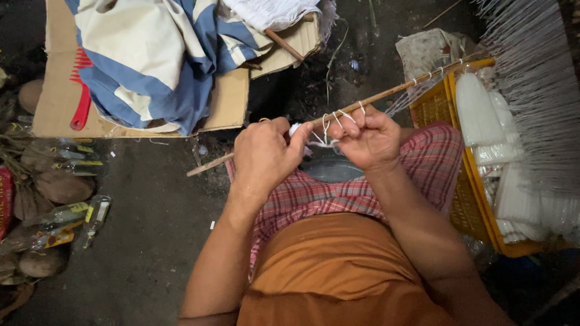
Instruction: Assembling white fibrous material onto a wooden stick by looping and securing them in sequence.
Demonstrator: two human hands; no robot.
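Observation:
A long thin wooden stick runs diagonally from lower left to upper right, with white thread loops knotted along it. My left hand is closed around the stick and pinches a small ball of white thread. Just to its right, my right hand grips the stick with white thread looped over its fingers. Many white strands fan out from the stick's far end at the upper right. Both hands sit above my lap, which is covered by a red checked cloth.
A yellow plastic basket with white bundles stands at the right. Flattened cardboard at top left carries a blue and cream cloth and a red comb. Bottles and coconut husks lie at the left on the dark floor.

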